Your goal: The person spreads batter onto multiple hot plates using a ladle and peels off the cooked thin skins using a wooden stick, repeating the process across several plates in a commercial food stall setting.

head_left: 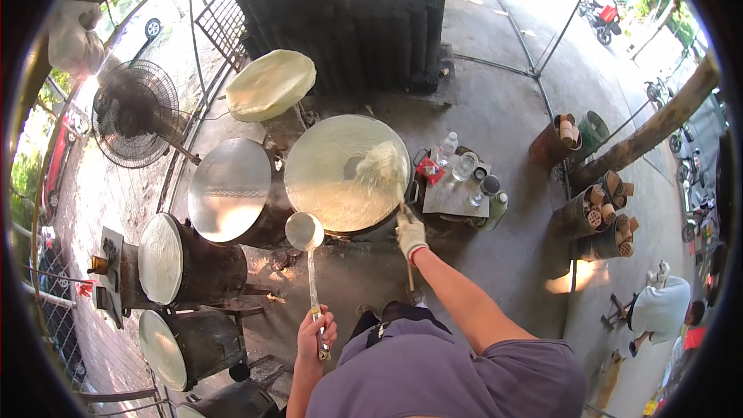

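Observation:
My bare left hand (pixel 316 331) grips the handle of a long ladle (pixel 304 231). Its round pale bowl hangs near the front edge of a large round pan (pixel 321 205). My right hand (pixel 410 234), in a white work glove with a red cuff, is closed round a wooden-handled brush (pixel 381 166). Pale, blurred bristles lie over the right part of the pan, whose surface is covered in a cream-coloured layer; a darker patch shows near its middle. The lower part of the brush's handle reaches down past my hand toward my body.
A metal-topped round stove (pixel 231 190) and several pale-topped drums (pixel 161 259) stand left. A pale round sheet (pixel 271 85) lies behind, before stacked black cylinders (pixel 387 39). Bottles (pixel 447 145) crowd a small table (pixel 445 200) right. A fan (pixel 133 112) stands far left; a person (pixel 662 310) sits far right.

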`<state>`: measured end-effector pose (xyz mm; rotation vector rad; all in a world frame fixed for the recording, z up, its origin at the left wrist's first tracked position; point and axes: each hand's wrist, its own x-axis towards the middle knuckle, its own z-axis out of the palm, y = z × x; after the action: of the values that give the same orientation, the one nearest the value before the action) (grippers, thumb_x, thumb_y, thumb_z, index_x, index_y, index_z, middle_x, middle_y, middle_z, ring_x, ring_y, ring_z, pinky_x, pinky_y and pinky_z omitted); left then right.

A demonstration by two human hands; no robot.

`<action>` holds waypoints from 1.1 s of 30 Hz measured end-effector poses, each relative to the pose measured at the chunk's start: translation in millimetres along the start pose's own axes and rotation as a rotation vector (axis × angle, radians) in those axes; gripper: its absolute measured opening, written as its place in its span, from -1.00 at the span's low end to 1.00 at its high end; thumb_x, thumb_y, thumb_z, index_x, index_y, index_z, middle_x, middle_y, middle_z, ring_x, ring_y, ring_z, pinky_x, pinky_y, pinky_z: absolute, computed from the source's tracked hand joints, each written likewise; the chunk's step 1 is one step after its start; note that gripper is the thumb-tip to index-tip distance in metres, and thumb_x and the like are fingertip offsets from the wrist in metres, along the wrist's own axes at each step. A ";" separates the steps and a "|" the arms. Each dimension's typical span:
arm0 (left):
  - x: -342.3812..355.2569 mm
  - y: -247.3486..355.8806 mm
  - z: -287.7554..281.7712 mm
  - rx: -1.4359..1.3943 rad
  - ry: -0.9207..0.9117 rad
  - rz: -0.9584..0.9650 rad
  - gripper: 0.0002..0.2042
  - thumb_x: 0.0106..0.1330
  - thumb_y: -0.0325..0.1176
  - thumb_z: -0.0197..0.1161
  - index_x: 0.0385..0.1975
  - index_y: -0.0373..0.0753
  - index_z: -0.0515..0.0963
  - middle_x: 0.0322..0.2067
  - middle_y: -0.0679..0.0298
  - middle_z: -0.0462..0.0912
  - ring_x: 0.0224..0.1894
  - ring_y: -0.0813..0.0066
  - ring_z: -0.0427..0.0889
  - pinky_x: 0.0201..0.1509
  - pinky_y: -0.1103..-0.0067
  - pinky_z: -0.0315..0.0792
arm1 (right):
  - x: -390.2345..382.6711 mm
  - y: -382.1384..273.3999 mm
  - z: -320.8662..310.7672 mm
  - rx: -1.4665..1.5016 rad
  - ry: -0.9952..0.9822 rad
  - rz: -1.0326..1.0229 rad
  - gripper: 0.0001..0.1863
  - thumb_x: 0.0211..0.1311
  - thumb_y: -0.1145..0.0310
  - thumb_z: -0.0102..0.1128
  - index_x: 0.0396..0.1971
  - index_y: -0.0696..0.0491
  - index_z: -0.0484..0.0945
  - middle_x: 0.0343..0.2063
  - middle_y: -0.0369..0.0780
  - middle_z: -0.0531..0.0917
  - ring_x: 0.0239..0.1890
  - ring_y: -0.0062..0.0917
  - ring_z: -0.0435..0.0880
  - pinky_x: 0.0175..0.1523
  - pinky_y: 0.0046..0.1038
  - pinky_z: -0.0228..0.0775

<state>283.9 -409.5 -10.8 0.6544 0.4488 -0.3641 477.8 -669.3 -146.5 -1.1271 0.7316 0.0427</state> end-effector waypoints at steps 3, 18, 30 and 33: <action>6.8 1.8 1.6 0.007 0.006 -0.073 -0.81 0.34 -0.49 -0.02 -0.08 -0.25 0.35 -0.46 0.26 0.38 -0.66 0.63 0.28 -0.65 0.70 0.19 | 34.2 -15.4 3.3 -0.313 -0.271 -0.045 -0.57 0.27 0.22 0.04 0.11 0.05 0.47 -0.71 -0.40 0.40 -0.73 -0.73 0.28 -0.61 -0.62 0.14; 39.0 -32.4 42.5 -0.065 0.038 -0.143 -0.82 0.38 -0.43 -0.06 -0.08 -0.27 0.36 -0.52 0.26 0.34 -0.72 0.66 0.20 -0.71 0.73 0.14 | 126.4 -22.7 -28.6 -0.923 -0.258 -0.428 -0.60 0.23 0.15 -0.02 -0.01 -0.01 0.53 -0.23 0.07 0.61 -0.12 -0.14 0.61 -0.04 -0.34 0.41; 98.0 -15.6 59.8 0.350 0.313 -0.062 -0.93 0.31 -0.46 0.04 -0.30 -0.22 0.29 -0.68 0.33 0.29 -0.83 0.61 0.22 -0.81 0.65 0.13 | 80.1 -91.3 -29.6 -0.791 -0.635 0.070 -0.60 0.20 0.17 0.04 -0.04 0.06 0.57 -0.67 -0.32 0.47 -0.63 -0.64 0.39 -0.51 -0.55 0.27; 134.0 -20.9 61.3 0.631 0.340 0.024 -0.88 0.27 -0.46 0.05 -0.29 -0.24 0.26 -0.68 0.29 0.32 -0.84 0.54 0.25 -0.82 0.57 0.17 | 41.3 -73.8 -67.5 -0.433 -0.425 0.255 -0.67 0.24 0.09 0.06 -0.13 -0.03 0.57 -0.73 -0.39 0.37 -0.78 -0.70 0.24 -0.69 -0.59 0.05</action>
<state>404.6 -489.2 -45.7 1.3469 0.6553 -0.3735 503.5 -772.2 -125.2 -1.3684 0.4877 0.6634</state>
